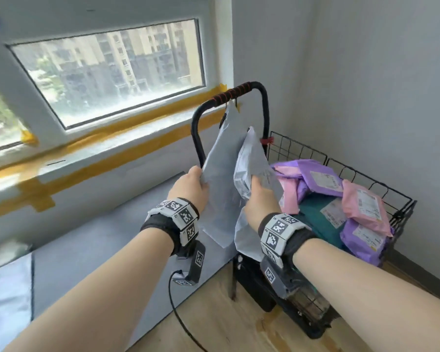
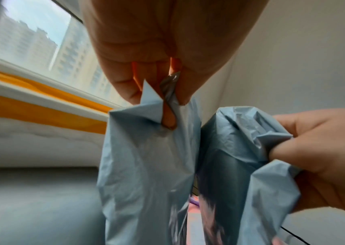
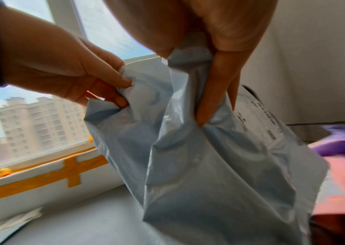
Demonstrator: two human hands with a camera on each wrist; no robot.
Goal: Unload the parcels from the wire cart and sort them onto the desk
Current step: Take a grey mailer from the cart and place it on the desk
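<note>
My left hand (image 1: 200,181) pinches the edge of a flat grey-blue mailer parcel (image 1: 221,158) held upright in front of the cart handle (image 1: 239,90). In the left wrist view the left hand (image 2: 163,102) pinches this parcel (image 2: 146,157) at its top corner. My right hand (image 1: 256,185) grips a second, crumpled grey-blue parcel (image 1: 252,158) right beside the first; in the right wrist view the right hand (image 3: 206,114) bunches that parcel (image 3: 219,165). Both parcels hang above the near end of the black wire cart (image 1: 396,199).
Purple parcels (image 1: 361,240), pink parcels (image 1: 363,209) and a dark green one (image 1: 315,207) lie piled in the cart against the right wall. A grey surface (image 1: 99,224) lies below the taped window sill (image 1: 127,128). Wood floor (image 1: 226,321) is underfoot.
</note>
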